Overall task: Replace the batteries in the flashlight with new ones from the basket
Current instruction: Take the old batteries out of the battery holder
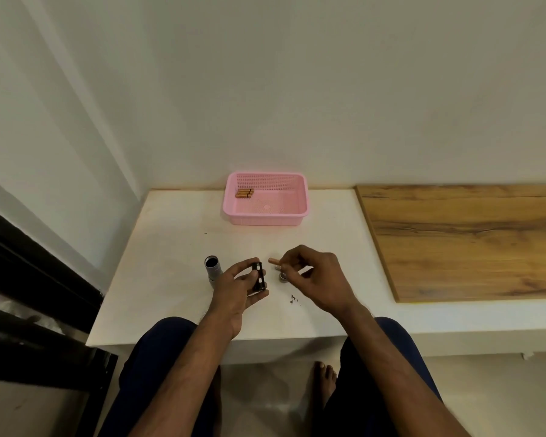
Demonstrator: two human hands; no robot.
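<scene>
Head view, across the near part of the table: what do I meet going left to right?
flashlight body → left hand → battery holder → battery → right hand → wooden board

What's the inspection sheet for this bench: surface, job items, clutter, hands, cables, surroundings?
Surface: white table, wood panel on its right side.
Job's things: pink basket at the back, spare batteries in its left rear corner; flashlight body open, on the table; small cap on the table.
Clutter: dark specks near the front.
Hands: left hand holds black battery holder; right hand pinches single battery.
Cables: nothing seen.
Surroundings: white wall; dark frame at left.
</scene>
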